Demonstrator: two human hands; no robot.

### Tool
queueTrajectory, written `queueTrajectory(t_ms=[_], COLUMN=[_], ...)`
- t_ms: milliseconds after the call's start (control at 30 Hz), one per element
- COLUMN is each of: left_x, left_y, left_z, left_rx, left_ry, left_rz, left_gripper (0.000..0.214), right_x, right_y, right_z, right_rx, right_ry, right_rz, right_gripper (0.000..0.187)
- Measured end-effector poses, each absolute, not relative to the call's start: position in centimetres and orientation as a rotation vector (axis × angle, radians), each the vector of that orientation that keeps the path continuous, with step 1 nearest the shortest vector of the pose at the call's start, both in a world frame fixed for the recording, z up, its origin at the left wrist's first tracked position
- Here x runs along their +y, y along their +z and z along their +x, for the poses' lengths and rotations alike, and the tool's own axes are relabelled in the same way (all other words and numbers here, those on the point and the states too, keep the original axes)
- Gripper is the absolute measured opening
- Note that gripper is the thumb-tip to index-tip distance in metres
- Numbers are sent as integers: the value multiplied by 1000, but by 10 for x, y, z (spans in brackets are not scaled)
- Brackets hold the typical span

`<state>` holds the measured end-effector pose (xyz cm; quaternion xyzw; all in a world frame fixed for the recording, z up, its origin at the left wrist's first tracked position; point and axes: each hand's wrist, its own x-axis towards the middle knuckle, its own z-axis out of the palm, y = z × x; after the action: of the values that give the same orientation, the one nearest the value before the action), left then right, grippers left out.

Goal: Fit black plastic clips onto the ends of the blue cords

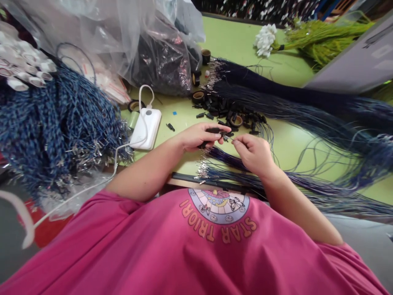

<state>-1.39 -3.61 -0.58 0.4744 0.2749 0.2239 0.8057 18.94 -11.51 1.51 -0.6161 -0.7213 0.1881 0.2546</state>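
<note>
My left hand [196, 137] is closed round several small black plastic connectors [212, 130], thumb and fingers pinching one at the tip. My right hand [253, 152] is pinched on the metal end of a thin dark blue wire [231, 139] and holds it against that connector. Both hands hover just above the green table [285, 141], over a bundle of blue wires with metal terminals [215, 168] lying near the front edge.
A heap of loose black connectors and tape rolls [230, 114] lies behind my hands. Long blue wire bundles [307, 106] sweep to the right. A white power bank [145, 128] with cable sits left, beside a blue-black wire pile [52, 119]. Plastic bags [159, 53] stand at the back.
</note>
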Motion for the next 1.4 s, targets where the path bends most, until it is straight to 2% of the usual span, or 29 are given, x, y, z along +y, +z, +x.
queueTrajectory(t_ms=[367,933,1167,1400], left_x=[-37,-35,-38,-38], left_y=[1,0,3,-2], left_z=[-13,-13,-11,-10], left_rx=[690,798,845,876], left_ry=[406,338,358,431], left_rz=[1136,1301,1368,1354], left_gripper=[11,9,8,13], right_x=[-119,-116,-114,-110], right_y=[16,19,15,13], right_z=[201,197,191,187], right_rx=[-2021,-2308,-2213,-1991], right_ry=[429,438,537,884], right_rz=[-1600,-1672,-1661,-1624], right_gripper=[22,29,28,22])
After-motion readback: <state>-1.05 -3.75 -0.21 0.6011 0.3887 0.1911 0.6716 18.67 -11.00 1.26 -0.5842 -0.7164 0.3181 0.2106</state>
